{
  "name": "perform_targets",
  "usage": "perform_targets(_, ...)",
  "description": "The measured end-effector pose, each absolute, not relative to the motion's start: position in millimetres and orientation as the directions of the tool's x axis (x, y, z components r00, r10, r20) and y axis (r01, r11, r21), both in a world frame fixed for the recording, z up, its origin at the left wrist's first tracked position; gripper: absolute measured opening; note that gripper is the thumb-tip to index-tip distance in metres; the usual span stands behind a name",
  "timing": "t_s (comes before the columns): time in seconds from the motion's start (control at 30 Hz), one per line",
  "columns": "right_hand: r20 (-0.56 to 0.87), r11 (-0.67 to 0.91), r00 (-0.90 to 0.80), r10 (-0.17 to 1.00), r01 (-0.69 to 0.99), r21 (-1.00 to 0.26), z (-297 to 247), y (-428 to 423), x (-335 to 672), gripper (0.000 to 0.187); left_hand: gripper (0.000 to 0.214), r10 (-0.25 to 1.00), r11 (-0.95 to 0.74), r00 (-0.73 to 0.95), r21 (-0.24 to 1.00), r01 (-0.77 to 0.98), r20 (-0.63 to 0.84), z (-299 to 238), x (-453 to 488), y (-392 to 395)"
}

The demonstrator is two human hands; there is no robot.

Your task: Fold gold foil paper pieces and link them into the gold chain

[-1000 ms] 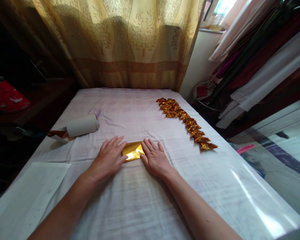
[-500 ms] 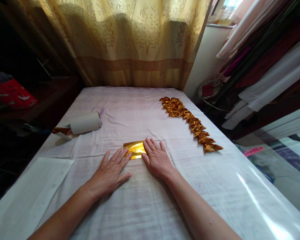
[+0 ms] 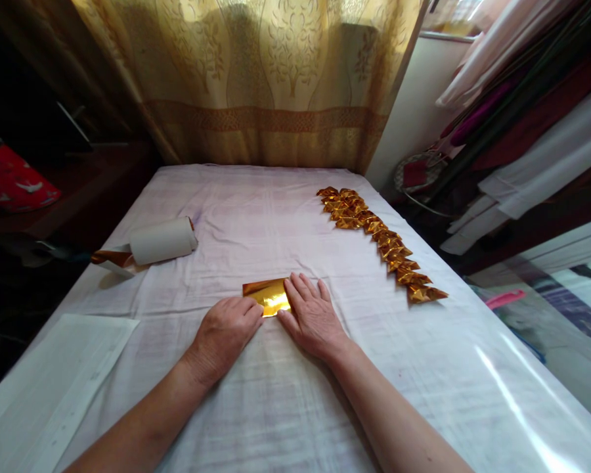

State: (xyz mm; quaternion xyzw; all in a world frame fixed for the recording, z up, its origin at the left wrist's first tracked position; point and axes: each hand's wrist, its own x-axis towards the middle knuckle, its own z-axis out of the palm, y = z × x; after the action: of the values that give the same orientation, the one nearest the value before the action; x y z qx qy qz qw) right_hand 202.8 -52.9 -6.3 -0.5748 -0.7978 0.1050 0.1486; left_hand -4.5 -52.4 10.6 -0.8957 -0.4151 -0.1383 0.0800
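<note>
My right hand [image 3: 311, 318] lies flat and open on the right end of the gold foil sheet [image 3: 264, 295], which sits mid-worktop [image 3: 276, 407]. My left hand [image 3: 226, 332] curls at its near edge; I cannot tell whether it pinches. A row of folded gold pieces [image 3: 381, 243] lies finished at right, while this sheet, I judge, is barely started.

A: Foil sheet [image 3: 267, 297]: shiny gold. Folded pieces [image 3: 381, 242] in a row: the same gold, amber in the creases.

B: Curtain [image 3: 280, 72]: beige-gold, tree motifs, patterned band below. Desk cloth [image 3: 276, 210]: white, faintly lilac. Roll [image 3: 161, 240]: white.
</note>
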Motion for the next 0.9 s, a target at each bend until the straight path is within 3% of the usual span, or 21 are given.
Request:
perform_targets(0.1,0.221,0.382,-0.320,0.921,0.850,-0.363,-8.4,-51.4,205.9,0.050,0.016,0.697,-0.653,0.615,-0.027,0.757,0.370,8.3,-5.6,-52.1)
perform_targets(0.23,0.339,0.457,-0.336,0.879,0.796,-0.396,-10.9,-48.8,210.4,0.012,0.020,0.697,-0.654,0.592,0.022,0.756,0.405,6.3,-7.0,-49.8)
perform_targets(0.53,0.344,0.388,-0.241,0.908,0.796,-0.465,-17.2,-46.5,216.6,0.012,0.022,0.801,-0.582,0.487,0.260,0.771,0.347,-1.8,-19.0,-41.4)
perform_targets(0.9,0.260,0.249,-0.128,0.957,0.823,-0.511,-14.1,-40.1,208.2,0.013,0.022,0.893,-0.422,0.319,0.345,0.839,0.317,-1.6,-17.5,-37.9)
